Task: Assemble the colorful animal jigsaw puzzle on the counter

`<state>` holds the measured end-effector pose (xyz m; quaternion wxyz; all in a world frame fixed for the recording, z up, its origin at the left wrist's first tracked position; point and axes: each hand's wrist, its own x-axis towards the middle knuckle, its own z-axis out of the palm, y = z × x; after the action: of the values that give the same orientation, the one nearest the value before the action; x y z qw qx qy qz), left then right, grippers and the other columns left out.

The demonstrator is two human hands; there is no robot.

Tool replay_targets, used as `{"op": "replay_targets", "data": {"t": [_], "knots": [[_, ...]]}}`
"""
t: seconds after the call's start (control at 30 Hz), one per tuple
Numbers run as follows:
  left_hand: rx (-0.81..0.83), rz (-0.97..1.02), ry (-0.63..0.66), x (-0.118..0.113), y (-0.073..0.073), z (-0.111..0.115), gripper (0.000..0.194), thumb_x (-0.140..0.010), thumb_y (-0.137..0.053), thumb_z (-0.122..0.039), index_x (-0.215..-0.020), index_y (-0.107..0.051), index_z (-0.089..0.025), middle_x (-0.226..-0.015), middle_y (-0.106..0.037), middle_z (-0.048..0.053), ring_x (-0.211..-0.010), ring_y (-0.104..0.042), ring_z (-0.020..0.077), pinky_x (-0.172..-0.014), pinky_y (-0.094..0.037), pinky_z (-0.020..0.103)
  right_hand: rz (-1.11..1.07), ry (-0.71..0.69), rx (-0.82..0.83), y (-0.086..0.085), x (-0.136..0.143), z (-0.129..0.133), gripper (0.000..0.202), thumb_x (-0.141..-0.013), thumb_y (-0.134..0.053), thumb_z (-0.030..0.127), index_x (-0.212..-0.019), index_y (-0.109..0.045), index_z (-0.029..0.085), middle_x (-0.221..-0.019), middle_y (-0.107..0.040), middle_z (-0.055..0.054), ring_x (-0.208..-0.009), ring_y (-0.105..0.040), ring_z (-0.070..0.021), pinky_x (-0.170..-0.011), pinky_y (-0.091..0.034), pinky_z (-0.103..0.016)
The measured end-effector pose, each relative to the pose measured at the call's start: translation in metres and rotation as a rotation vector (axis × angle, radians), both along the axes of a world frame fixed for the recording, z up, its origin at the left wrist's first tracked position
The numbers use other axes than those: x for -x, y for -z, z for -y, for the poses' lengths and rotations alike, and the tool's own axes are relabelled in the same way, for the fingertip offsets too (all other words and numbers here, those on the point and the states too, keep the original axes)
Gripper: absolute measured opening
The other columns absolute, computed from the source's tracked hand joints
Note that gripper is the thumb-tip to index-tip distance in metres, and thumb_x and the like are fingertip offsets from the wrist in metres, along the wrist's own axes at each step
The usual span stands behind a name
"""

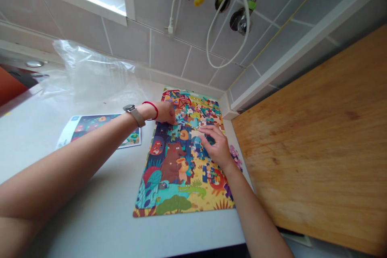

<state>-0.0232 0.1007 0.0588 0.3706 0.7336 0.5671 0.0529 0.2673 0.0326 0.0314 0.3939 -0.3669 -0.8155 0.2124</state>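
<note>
A colourful jigsaw puzzle (178, 199) lies on the white counter, its lower part joined into a picture with a bear, a crocodile and a bush. Loose pieces (208, 109) are heaped over its upper right part. At the puzzle's upper left, my left hand (165, 113) is closed, fingertips down on a puzzle piece they mostly hide. My right hand (219, 147) rests over the right middle, thumb and fingers apart, fingertips beside a pale patch (196, 133) and blue pieces. No piece is visible in its grasp. A small joined cluster (208, 173) sits below my right hand.
A printed picture sheet (78, 127) lies left of the puzzle, partly under my left forearm. Behind it is a crumpled clear plastic bag (96, 76). A wooden board (317, 141) stands on the right. Purple pieces (236, 157) lie near it. A white cable (208, 44) hangs by the tiled wall.
</note>
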Motion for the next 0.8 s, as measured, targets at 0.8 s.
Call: {"op": "replay_targets", "data": {"t": [0.8], "knots": [[0.134, 0.187, -0.115, 0.000, -0.012, -0.002, 0.027, -0.072, -0.080, -0.044, -0.066, -0.071, -0.019, -0.058, -0.066, 0.000, -0.056, -0.062, 0.0153, -0.055, -0.049, 0.025, 0.043, -0.016, 0.065, 0.000, -0.001, -0.001, 0.017, -0.101, -0.067, 0.033, -0.109, -0.080, 0.026, -0.110, -0.076, -0.008, -0.106, -0.073, -0.0227, -0.099, -0.058, -0.040]]}}
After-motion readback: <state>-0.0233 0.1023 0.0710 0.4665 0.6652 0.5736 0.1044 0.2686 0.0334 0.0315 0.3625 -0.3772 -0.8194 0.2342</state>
